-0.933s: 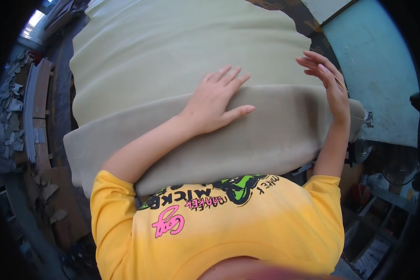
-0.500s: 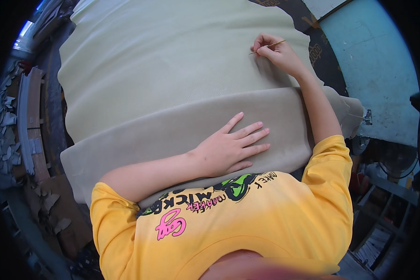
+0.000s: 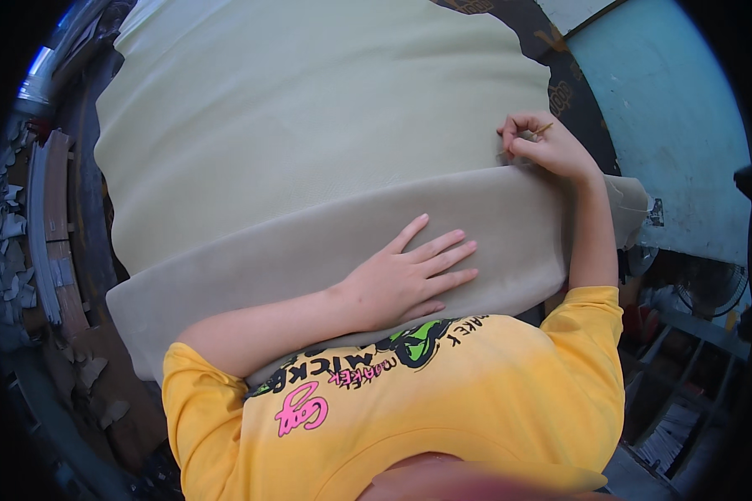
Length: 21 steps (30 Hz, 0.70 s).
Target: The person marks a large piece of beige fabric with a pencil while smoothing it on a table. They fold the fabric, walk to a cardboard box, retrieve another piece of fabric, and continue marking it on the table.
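Observation:
A large pale grey-green leather hide [image 3: 301, 108] with a wavy outline spreads in front of me. Its near part is folded back, showing a beige-grey underside [image 3: 251, 259]. On this fold rests my left hand [image 3: 405, 275], flat with its fingers spread and nothing in it. Farther off and to the right, my right hand [image 3: 551, 149] pinches a thin yellowish pen-like stick [image 3: 546, 129]. The fingertips are just beyond the fold's edge, low over the pale face of the hide; the stick's lower end is hard to make out.
A dark patterned sheet [image 3: 572, 100] shows beyond the hide's right edge, beside a teal board [image 3: 664, 125]. At the lower right are a fan [image 3: 714, 288] and a metal rack [image 3: 685, 376]. Leather scraps [image 3: 12, 225] and long grey strips [image 3: 39, 234] lie at the left.
My right hand has moved toward me and to the right with the stick, close to the fold. My left hand has stayed flat in nearly the same place.

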Tool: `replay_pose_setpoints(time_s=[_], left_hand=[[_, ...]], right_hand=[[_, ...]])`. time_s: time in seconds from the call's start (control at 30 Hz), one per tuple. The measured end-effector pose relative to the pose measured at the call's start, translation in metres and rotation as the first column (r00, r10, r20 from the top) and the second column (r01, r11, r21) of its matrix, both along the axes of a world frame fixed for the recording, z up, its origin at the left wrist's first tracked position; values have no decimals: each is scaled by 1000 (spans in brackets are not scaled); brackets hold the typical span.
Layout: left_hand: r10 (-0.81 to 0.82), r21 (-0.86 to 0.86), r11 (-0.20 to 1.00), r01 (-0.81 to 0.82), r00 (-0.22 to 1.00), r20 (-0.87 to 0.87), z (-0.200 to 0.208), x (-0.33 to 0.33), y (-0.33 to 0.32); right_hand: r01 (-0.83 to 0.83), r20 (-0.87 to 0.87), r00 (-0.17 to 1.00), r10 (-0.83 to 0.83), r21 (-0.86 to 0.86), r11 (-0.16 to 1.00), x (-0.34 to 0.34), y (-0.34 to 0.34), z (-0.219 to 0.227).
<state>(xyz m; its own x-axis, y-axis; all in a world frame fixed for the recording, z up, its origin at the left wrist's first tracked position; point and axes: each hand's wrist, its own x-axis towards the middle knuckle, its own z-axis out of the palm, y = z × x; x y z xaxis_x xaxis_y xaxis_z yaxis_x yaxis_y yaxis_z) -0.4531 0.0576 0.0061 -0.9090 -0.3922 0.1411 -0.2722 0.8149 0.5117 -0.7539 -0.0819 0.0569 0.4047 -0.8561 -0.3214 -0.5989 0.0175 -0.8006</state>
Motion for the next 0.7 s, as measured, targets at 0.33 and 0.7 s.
replay_pose_setpoints(time_s=[0.33,0.7], left_hand=[[-2,14,1000,1,1000,18,1,2,-1],[-5,60,998,8,999,-44,-4,4,-4]], right_hand=[[28,69,998,-12,-246,969,41,-55,-43],[373,133,928,-349,-375,849,-11,-127,-38]])
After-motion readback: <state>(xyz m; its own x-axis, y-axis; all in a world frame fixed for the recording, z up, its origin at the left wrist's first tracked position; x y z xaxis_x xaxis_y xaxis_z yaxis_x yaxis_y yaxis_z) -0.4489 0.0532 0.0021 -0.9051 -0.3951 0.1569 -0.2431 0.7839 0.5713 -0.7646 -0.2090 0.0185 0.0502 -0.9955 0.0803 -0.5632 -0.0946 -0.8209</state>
